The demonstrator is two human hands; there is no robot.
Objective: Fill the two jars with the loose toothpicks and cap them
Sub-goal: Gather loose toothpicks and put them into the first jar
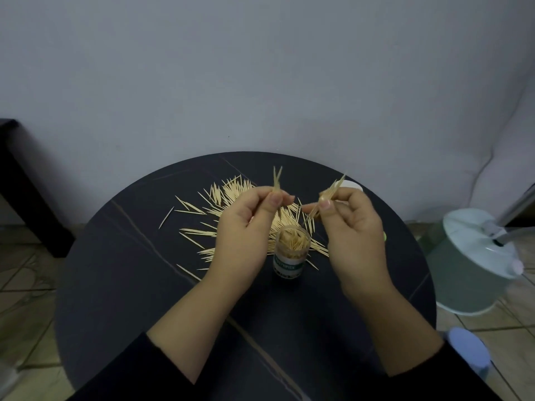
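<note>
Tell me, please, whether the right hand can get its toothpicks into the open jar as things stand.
Probably yes: the toothpick jar stands upright and uncapped, nothing over its mouth. The right hand pinches its toothpick bundle just beside it; the left hand is off to the other side.

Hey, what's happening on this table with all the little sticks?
A person is packing toothpicks into a jar. The left hand and the right hand each pinch a few toothpicks above the round dark table. The open jar stands between them, already well filled. Many loose toothpicks lie scattered behind it, and what looks like a white lid sits far right. Only one jar shows.
</note>
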